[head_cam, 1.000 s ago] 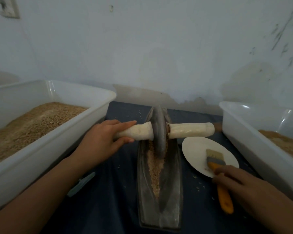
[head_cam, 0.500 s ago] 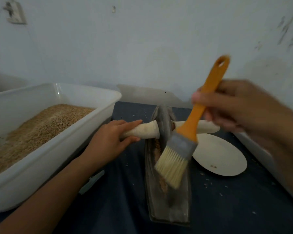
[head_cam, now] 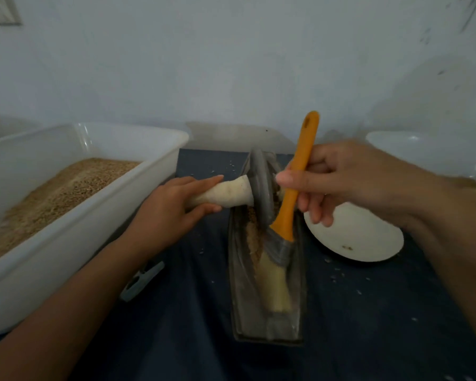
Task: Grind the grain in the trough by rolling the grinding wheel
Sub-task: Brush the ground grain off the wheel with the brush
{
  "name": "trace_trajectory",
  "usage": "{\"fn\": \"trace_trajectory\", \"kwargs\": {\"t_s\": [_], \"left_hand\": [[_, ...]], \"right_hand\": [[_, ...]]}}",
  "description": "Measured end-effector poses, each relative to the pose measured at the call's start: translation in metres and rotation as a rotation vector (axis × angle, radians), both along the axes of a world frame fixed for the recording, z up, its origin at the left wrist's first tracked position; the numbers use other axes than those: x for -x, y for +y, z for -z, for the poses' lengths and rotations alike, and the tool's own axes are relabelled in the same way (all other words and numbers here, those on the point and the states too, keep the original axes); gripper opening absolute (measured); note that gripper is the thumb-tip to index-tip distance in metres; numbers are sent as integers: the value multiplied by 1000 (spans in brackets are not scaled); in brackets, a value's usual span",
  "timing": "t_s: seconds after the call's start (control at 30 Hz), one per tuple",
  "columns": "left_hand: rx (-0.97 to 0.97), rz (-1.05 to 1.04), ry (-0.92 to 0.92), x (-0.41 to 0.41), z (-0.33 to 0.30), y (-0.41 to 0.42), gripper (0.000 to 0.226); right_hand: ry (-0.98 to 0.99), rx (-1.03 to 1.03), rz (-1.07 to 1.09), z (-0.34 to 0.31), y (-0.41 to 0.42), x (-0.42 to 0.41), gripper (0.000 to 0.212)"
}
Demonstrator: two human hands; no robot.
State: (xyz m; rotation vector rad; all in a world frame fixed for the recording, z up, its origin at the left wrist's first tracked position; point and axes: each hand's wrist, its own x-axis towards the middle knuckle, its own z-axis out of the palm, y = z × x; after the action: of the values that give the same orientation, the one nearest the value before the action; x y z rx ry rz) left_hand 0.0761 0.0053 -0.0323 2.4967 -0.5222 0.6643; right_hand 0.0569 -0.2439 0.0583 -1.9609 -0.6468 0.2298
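Item one: grinding wheel (head_cam: 261, 188), a dark disc standing on edge in the far end of the trough (head_cam: 270, 320). Our left hand (head_cam: 171, 207) curls around its pale left handle (head_cam: 226, 195); the right handle is hidden behind our right hand (head_cam: 349, 180). We judge the wheel heavy and rigid, best taken by both handle stubs, close to the disc, for an even roll.

Item two: grain (head_cam: 254, 237), a tan strip in the trough groove just nearer us than the left hand's fingertips. Loose, light, apt to scatter.

Item three: pastry brush (head_cam: 286, 215), orange handle pinched between our right thumb and fingers, bristles down inside the trough below that hand.

Item four: white plate (head_cam: 368, 243), under the right hand on the table (head_cam: 176, 325).

Item five: white tub (head_cam: 94, 215) of grain, outboard of the left hand.
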Motion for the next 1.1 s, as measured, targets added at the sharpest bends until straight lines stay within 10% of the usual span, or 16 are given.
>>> {"fn": "trace_trajectory", "kwargs": {"t_s": [0.33,0.7,0.83,1.1], "left_hand": [[-33,-12,1,0,1,0,53],[-18,-2,33,1,0,0,58],[-25,8,72,3,-3,3,73],[-7,168,185,14,-18,9,36]], "right_hand": [[-392,-8,31,-9,10,27,30],[-395,224,-6,-2,10,22,22],[-441,-41,74,-30,-17,18,30],[-570,-417,548,-33,-57,-32,23]]}}
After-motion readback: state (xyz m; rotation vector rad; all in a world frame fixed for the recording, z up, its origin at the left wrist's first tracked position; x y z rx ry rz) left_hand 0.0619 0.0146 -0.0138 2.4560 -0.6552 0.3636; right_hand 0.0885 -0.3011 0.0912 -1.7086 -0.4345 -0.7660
